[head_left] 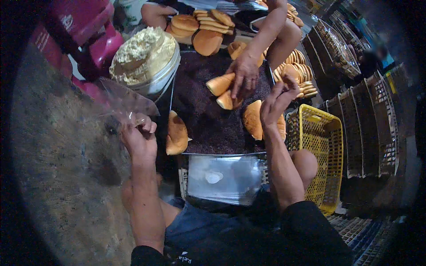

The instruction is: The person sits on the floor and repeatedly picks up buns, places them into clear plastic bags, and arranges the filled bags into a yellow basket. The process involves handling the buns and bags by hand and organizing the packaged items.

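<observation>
Head view: shallow tray [217,154] of dark granules in the middle; yellow plastic crate [314,189] to its right, white tub [165,85] of pale cream by its upper left. Co-worker's hand [245,76] on bun pieces [220,84] mid-tray. Left hand [140,134]: fingers curled, pinching clear plastic bag [128,98], left of tray. Bag probably light, limp, slippery; best taken by one edge. Right hand [275,105]: open, fingers loosely parted, nothing visible in it, beside golden bun [253,121] at tray's right side; contact unclear. Bun likely soft, crushable: cup gently.

Dim, grainy – edges bent, v. dark (esp. corners).
</observation>
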`<state>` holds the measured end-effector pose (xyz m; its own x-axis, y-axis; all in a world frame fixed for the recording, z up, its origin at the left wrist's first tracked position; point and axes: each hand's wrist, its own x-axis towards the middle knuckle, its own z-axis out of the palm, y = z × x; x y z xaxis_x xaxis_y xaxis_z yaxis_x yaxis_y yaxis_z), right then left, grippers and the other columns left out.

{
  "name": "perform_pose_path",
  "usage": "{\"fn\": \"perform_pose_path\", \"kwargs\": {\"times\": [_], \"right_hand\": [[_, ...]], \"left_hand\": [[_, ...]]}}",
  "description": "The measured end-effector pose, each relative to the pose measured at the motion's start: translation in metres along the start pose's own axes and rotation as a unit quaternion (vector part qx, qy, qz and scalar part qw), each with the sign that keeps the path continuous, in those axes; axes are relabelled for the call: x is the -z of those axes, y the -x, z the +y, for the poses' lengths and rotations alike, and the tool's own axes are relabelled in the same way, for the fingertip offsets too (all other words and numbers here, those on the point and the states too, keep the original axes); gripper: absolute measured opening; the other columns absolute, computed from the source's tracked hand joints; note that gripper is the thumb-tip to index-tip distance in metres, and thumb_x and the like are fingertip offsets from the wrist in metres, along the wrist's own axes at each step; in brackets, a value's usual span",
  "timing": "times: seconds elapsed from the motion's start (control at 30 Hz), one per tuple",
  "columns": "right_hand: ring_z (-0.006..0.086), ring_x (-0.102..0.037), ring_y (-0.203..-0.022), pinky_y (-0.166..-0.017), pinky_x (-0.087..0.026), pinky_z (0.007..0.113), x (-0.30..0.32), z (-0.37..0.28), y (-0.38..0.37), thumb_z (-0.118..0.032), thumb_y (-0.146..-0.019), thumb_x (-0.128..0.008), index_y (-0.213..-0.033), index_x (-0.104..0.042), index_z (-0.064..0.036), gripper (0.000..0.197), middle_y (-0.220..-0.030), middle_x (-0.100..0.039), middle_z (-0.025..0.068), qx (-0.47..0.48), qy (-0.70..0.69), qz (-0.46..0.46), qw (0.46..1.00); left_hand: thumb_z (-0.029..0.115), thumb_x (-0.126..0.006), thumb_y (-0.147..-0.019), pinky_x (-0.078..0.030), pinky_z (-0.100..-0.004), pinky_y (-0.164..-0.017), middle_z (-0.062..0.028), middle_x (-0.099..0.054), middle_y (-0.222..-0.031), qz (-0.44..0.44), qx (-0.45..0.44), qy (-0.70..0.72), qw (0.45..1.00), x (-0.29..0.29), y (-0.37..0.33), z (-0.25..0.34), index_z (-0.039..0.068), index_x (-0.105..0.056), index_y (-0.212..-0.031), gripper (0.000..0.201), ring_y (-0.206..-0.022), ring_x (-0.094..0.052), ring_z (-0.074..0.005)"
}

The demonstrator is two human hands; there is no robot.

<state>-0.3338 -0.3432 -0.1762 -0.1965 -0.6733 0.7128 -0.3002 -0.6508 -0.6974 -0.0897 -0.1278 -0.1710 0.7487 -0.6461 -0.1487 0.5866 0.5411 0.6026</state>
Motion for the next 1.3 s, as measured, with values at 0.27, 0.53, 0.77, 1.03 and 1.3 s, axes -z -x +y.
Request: {"fn": "perform_pose_path", "kwargs": {"times": [0.27,0.53,0.77,1.03,1.3], "right_hand": [[0.0323,-0.063,-0.085,-0.078,-0.047,0.041,0.033,0.015,0.027,-0.030,-0.090,-0.060,-0.111,-0.050,0.0016,0.039,-0.095,-0.064,0.0200,-0.111,0.161,-0.159,0.968],[0.0463,-0.061,-0.087,-0.075,-0.049,0.049,0.001,0.024,0.059,-0.042,-0.081,-0.065,-0.107,-0.047,0.0050,0.057,-0.091,-0.063,0.0298,-0.161,0.280,-0.405,0.855],[0.0362,-0.059,-0.091,-0.073,-0.048,0.048,0.016,0.013,0.109,-0.020,-0.075,-0.071,-0.096,-0.054,-0.0020,0.033,-0.091,-0.063,0.0193,-0.009,0.395,-0.338,0.854],[0.0379,-0.066,-0.084,-0.080,-0.047,0.050,0.004,-0.013,0.008,-0.041,-0.075,-0.062,-0.086,-0.068,-0.0018,0.041,-0.089,-0.067,0.0219,-0.049,0.469,-0.403,0.784],[0.0362,-0.065,-0.088,-0.080,-0.050,0.046,-0.016,0.031,-0.008,-0.030,-0.082,-0.058,-0.095,-0.069,-0.0038,0.032,-0.092,-0.068,0.0197,-0.027,0.434,-0.491,0.755]], "left_hand": [[0.039,-0.044,-0.096,-0.022,-0.0224,-0.042,0.0047,-0.028,-0.059,-0.010,-0.048,-0.072,0.996,-0.017,0.010,-0.001,0.016,-0.039,-0.073,0.033,-0.048,-0.025,-0.0070],[0.036,-0.046,-0.095,-0.024,-0.0230,-0.045,0.0036,-0.030,-0.063,-0.010,-0.060,-0.026,0.998,-0.012,0.022,0.014,0.016,-0.044,-0.080,0.026,-0.054,-0.029,-0.0091],[0.044,-0.050,-0.095,-0.020,-0.0224,-0.040,0.0062,-0.034,-0.055,0.062,-0.058,-0.031,0.996,-0.027,0.025,-0.002,0.013,-0.054,-0.087,0.032,-0.044,-0.030,-0.0047],[0.049,-0.050,-0.094,-0.022,-0.0213,-0.036,0.0059,-0.038,-0.053,0.019,-0.020,-0.188,0.982,-0.030,0.023,0.006,0.014,-0.050,-0.076,0.039,-0.040,-0.029,-0.0040],[0.052,-0.049,-0.093,-0.049,-0.0310,-0.059,-0.0053,-0.056,-0.083,0.019,-0.055,-0.198,0.978,-0.037,0.012,-0.014,0.007,-0.052,-0.084,0.046,-0.077,-0.057,-0.0138]]}}
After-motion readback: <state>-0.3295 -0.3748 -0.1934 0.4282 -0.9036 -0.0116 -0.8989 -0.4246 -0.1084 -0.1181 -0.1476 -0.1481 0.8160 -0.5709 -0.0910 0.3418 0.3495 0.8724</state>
